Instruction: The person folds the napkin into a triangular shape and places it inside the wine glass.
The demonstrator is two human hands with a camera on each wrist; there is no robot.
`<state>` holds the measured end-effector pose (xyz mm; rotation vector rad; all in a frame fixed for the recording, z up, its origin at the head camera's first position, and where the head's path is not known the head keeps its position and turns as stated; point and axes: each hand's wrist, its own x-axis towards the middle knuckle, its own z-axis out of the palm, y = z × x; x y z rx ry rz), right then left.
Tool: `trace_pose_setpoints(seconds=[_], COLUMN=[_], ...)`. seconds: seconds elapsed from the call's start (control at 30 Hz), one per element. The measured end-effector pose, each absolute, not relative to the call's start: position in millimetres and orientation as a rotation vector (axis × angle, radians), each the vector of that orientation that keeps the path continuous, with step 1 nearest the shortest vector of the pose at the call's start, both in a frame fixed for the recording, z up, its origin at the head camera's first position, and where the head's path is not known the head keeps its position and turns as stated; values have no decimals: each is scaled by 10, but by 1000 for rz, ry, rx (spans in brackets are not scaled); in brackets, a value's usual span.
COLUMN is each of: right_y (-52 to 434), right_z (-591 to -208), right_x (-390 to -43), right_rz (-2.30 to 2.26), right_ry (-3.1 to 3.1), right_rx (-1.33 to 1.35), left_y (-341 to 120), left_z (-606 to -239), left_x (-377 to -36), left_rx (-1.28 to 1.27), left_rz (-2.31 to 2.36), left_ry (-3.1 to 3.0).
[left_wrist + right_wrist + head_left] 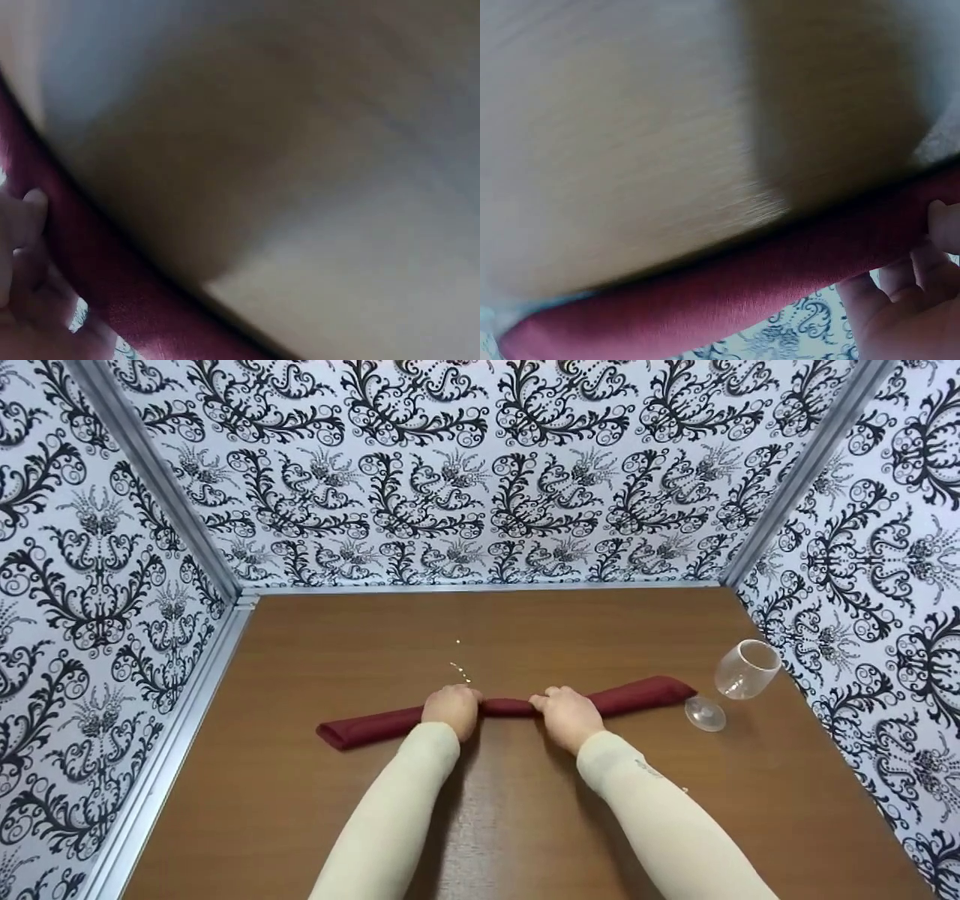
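Observation:
A dark red cloth napkin (637,695), rolled into a long tube, lies crosswise over the wooden table and narrows toward its middle. Left of the middle, my left hand (452,709) grips the roll from above. My right hand (568,716) holds it on the other side, with a short stretch of cloth showing between the hands. In the left wrist view the thumb (34,214) presses on the red cloth (112,277). The right wrist view shows the thumb (943,225) on the roll (705,300) and the fingers along its other side.
A clear stemmed glass (748,669) stands on the right, its foot (705,714) close to the napkin's right end. Small white specks (461,669) dot the wooden table (360,652) beyond the left hand. Patterned walls (465,510) with metal edging enclose the back and sides.

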<state>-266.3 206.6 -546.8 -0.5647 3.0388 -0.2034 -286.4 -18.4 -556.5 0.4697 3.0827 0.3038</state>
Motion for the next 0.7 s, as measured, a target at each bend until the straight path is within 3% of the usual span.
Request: trace_pose_setpoints(seconds=[0.33,0.7], right_y=[2029,1964], right_z=[-5520,-5654], right_x=[-2691,-2547], right_rz=[-397,20], right_ry=[3121,3301], right_rx=[-345,-576], left_y=[-103,-175], left_z=[-5511,-5613], left_x=[-2875,-2730], left_rx=[245,547], left_rz=[419,18], left_ry=[3096,3225])
